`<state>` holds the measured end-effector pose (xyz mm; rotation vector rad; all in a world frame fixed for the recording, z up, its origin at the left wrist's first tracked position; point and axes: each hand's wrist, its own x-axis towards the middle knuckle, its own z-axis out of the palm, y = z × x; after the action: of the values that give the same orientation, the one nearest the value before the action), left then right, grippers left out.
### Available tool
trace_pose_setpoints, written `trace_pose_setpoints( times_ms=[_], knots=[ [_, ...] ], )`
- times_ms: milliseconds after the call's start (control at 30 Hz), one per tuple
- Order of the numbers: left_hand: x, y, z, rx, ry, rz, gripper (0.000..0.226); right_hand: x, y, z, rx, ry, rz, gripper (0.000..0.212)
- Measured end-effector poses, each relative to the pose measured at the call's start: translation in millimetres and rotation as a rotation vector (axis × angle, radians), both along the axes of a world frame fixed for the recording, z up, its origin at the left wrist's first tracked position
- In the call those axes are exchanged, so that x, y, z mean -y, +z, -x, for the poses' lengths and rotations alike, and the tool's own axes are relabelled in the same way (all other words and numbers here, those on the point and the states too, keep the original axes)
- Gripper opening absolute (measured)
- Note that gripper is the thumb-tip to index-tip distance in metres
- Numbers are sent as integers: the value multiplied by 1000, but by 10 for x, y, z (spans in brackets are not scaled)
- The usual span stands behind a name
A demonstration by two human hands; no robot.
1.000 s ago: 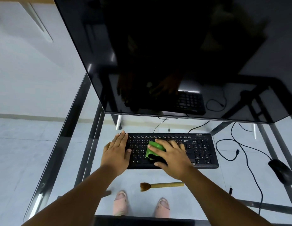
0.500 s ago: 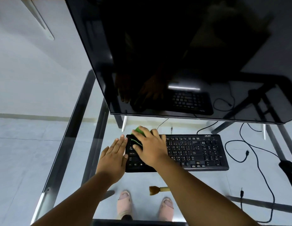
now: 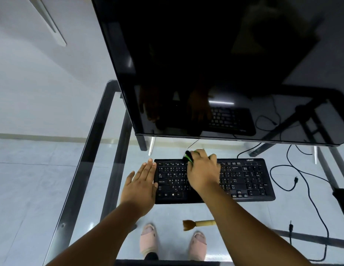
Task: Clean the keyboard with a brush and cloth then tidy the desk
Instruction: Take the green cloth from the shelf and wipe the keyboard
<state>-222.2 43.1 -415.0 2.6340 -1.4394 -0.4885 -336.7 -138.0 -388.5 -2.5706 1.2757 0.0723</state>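
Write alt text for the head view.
The right hand wipes a green cloth along the top of a black keyboard on a glass desk, while the left hand steadies its end. A brush lies nearer.

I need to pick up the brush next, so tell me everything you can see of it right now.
The brush lies flat on the glass desk, nearer the person than the keyboard and apart from it. It has a tuft of brown bristles pointing left and a pale, wood-like round handle running right, whose far end is hidden behind the right forearm. Neither of the hands touches it.
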Motion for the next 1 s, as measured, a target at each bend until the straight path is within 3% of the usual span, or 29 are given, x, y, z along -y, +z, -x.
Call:
trace_pose_setpoints(
  times_ms=[133,300,600,800,1000],
  knots=[
    [-7,-24,-9,-1,0,-6,72,-310,40,-343,66,223,-55,42],
    [-15,-52,-15,-1,4,1,68,-328,25,-372,77,314,-33,43],
    [-14,-20,-4,-18,11,-13,70,388,18,419,-25,26,69,36],
    [-3,-16,14,-28,23,-20,74,443,52,363,-21,-87,2,34],
    [-12,-50,21,-44,39,-1,72,-153,59,-120,149,217,-48,38]
  ],
)
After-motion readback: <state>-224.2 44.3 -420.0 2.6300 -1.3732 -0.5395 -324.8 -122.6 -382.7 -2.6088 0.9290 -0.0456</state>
